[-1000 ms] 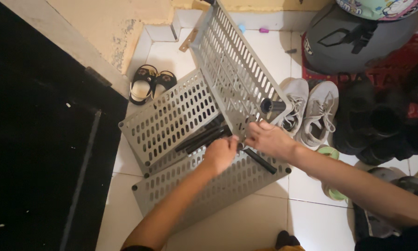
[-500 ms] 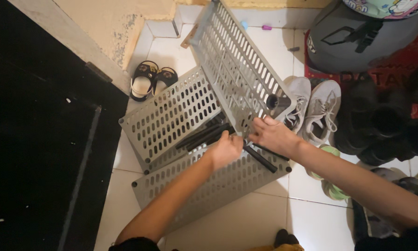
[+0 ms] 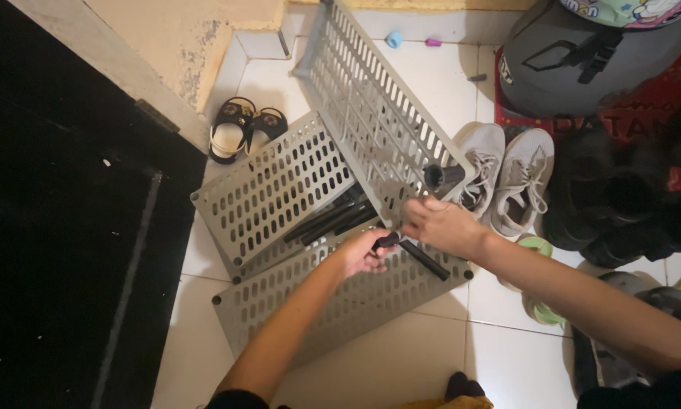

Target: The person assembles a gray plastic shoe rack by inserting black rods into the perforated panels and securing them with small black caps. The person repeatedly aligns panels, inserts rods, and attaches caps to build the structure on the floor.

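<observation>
My left hand [image 3: 362, 254] is closed around a short black tube [image 3: 387, 240], just below the near corner of a grey perforated shelf panel [image 3: 363, 113] that stands tilted up from the floor. My right hand [image 3: 435, 225] grips that panel's lower edge near a black tube [image 3: 440, 176] stuck in its corner socket. Two more grey perforated panels [image 3: 272, 189] [image 3: 340, 303] lie flat on the tiles under both hands. Several loose black tubes [image 3: 333, 220] rest on them, and another black tube [image 3: 424, 261] lies beneath my right hand.
Grey sneakers [image 3: 507, 178] sit right of the panels, small black sandals [image 3: 238, 129] to the left by the wall. Dark helmets [image 3: 575, 68] and black shoes [image 3: 621, 204] crowd the right side. A dark doorway [image 3: 60, 227] fills the left. White floor tile [image 3: 401, 363] shows below.
My left hand has drawn back slightly from under the tilted panel's corner and now shows a short black tube in its grip. My right hand stays on the panel's edge.
</observation>
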